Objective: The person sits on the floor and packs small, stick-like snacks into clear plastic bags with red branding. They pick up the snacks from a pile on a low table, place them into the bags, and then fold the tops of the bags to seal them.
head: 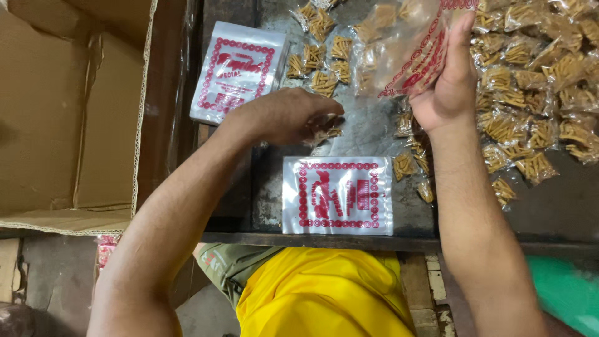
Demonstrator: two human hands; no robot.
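Right hand: raised over the far side of the table, fingers and thumb pinching a clear bag with red print, which is tilted and already holds some small snack packets. Left hand: lower, over the middle of the table, fingers curled around a small snack packet of tan sticks, just left of the bag's mouth. Loose snack packets: one cluster beyond the left hand, a large heap to the right of the right forearm, a few more lying beside the wrist. Flat empty bags with red print: one stack at the near edge of the table, between the two forearms; a second stack at the far left, just beside the cardboard box. The box stands open to the left of the table, flap folded out. Yellow garment visible below the table edge.
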